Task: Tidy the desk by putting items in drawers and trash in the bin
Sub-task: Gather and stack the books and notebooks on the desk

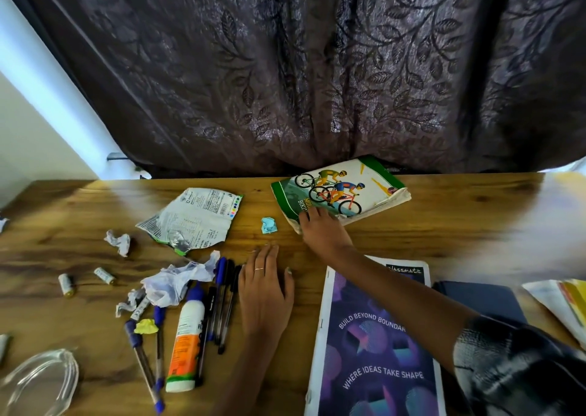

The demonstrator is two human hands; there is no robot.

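My right hand [320, 227] reaches across the wooden desk [444, 225] and rests on the near corner of a worn notebook with cyclists on its cover [345, 187]; whether its fingers grip the edge I cannot tell. My left hand [264, 292] lies flat on the desk with straight fingers, beside a row of dark pens [223, 301]. A purple notebook [377, 346] lies under my right forearm. A torn snack wrapper [193, 217], crumpled white papers [177, 281] and a small blue paper ball [269, 225] lie on the desk.
A glue bottle [185, 336], blue pens [149, 361], a yellow scrap [146, 326], two small batteries [84, 281] and another paper ball [119, 241] lie at the left. A clear plastic lid [38, 380] sits front left. More books [561, 304] lie right. A dark curtain [317, 67] hangs behind.
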